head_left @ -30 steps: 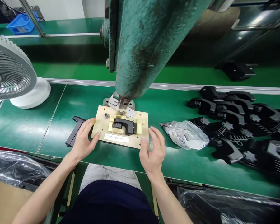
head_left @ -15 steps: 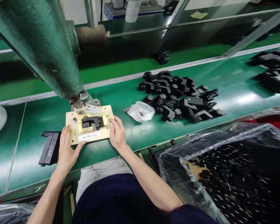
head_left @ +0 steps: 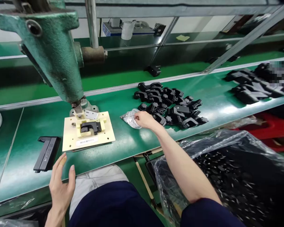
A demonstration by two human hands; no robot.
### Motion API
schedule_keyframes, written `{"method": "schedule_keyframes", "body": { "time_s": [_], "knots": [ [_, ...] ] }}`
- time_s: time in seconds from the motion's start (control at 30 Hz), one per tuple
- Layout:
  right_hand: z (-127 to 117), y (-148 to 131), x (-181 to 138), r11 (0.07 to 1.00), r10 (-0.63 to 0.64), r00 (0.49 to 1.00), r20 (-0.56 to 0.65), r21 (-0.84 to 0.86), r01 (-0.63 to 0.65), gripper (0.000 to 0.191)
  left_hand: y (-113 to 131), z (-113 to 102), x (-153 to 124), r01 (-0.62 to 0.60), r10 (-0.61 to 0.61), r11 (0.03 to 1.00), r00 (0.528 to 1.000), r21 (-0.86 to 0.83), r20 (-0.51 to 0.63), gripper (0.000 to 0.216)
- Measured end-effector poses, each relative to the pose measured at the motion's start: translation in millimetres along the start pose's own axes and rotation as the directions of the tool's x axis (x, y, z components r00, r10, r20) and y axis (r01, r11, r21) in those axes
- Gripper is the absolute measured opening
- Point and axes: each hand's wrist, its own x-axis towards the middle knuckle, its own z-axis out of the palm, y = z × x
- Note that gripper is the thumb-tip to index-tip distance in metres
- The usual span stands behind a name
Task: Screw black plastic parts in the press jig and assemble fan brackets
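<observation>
Right hand [head_left: 145,120]: fingers bunched at the crinkled, clear plastic bag [head_left: 129,118]; whether they pinch anything cannot be told. Left hand [head_left: 61,190]: fingers spread wide, holding nothing, near the flat cream plate [head_left: 107,135]. The black hooked part [head_left: 98,126] sits in the plate's raised nest [head_left: 103,126], near the rough, green-painted machine [head_left: 61,60]. Plate and bag rest on the glossy green counter [head_left: 123,146].
</observation>
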Motion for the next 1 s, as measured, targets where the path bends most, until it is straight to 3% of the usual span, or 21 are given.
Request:
{"method": "schedule_keyframes", "body": {
  "time_s": [0.1, 0.3, 0.47, 0.6, 0.67, 0.73, 0.8, 0.87, 0.93, 1.0],
  "knots": [
    [0.5, -0.3, -3.9, 0.992, -0.009, 1.000, -0.016, 0.125, 0.010, 0.008, -0.4, -2.8, -5.4, 0.010, -0.010, 1.000, 1.000, -0.008, -0.009, 0.034],
    [-3.4, 2.9, -13.5, 0.884, 0.071, 0.989, -0.133, 0.467, 0.000, 0.026, -2.6, -8.8, -1.9, -0.026, 0.025, 0.998, 0.999, -0.054, -0.021, 0.033],
    [-4.8, -22.8, -35.7, 0.749, 0.112, 0.978, -0.178, 0.661, 0.034, 0.024, 5.2, -4.3, -6.9, 0.105, -0.112, 0.963, 0.994, -0.247, -0.013, 0.025],
    [22.7, -71.1, -77.4, 0.652, 0.021, 1.000, 0.002, 0.758, -0.015, 0.024, 31.3, 1.6, -1.2, 0.316, -0.292, 0.791, 0.948, -0.524, 0.130, 0.021],
    [44.2, -95.8, -99.6, 0.592, -0.078, 0.993, 0.091, 0.805, -0.028, 0.020, 47.3, 2.8, 10.6, 0.460, -0.393, 0.648, 0.885, -0.607, 0.250, 0.019],
    [65.4, -115.5, -117.7, 0.592, -0.216, 0.976, 0.040, 0.800, 0.098, 0.014, 59.3, 2.4, 25.2, 0.564, -0.459, 0.472, 0.814, -0.678, 0.357, 0.020],
    [82.2, -128.0, -129.1, 0.643, -0.409, 0.899, -0.158, 0.649, 0.407, 0.009, 64.7, 0.2, 37.8, 0.622, -0.479, 0.290, 0.752, -0.728, 0.452, 0.023],
    [92.5, -133.9, -132.9, 0.598, -0.654, 0.694, -0.300, 0.357, 0.718, 0.012, 64.1, -3.9, 45.9, 0.670, -0.469, 0.116, 0.688, -0.733, 0.554, 0.028],
    [96.0, -135.7, -130.1, 0.444, -0.843, 0.461, -0.277, 0.127, 0.887, 0.019, 60.1, -8.9, 49.5, 0.716, -0.437, -0.034, 0.616, -0.697, 0.655, 0.035],
    [94.1, -136.8, -123.2, 0.288, -0.940, 0.289, -0.183, 0.031, 0.957, 0.021, 55.7, -13.1, 51.0, 0.746, -0.397, -0.145, 0.558, -0.650, 0.729, 0.040]
  ]
}}
